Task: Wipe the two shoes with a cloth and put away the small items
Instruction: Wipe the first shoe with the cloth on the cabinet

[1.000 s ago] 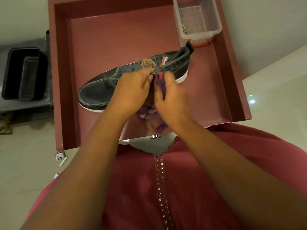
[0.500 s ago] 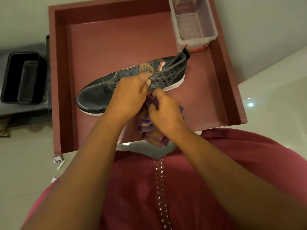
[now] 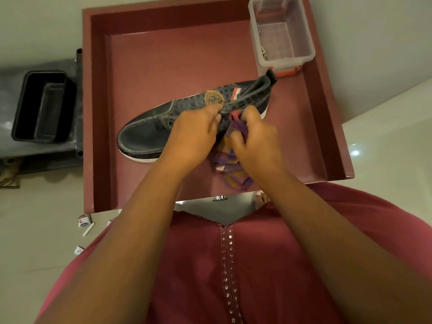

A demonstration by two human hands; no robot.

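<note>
One dark shoe (image 3: 149, 134) with a white sole and a tan round badge lies on its side in the maroon tray (image 3: 163, 59), toe to the left. My left hand (image 3: 194, 136) grips its upper near the lace area. My right hand (image 3: 254, 141) grips a bunched purple and orange checked cloth (image 3: 230, 164) and presses it against the shoe's side near the heel. The cloth's loose end hangs down toward me. A second shoe is not in view.
A clear plastic box (image 3: 281, 33) with a small item inside stands in the tray's far right corner. A black bin (image 3: 43, 106) sits left of the tray. A small packet (image 3: 83, 221) and a white stick (image 3: 88, 229) lie on the floor at the tray's near left corner.
My right hand with the cloth slid back along the shoe's side and then up toward the heel again. My left hand kept its hold on the shoe.
</note>
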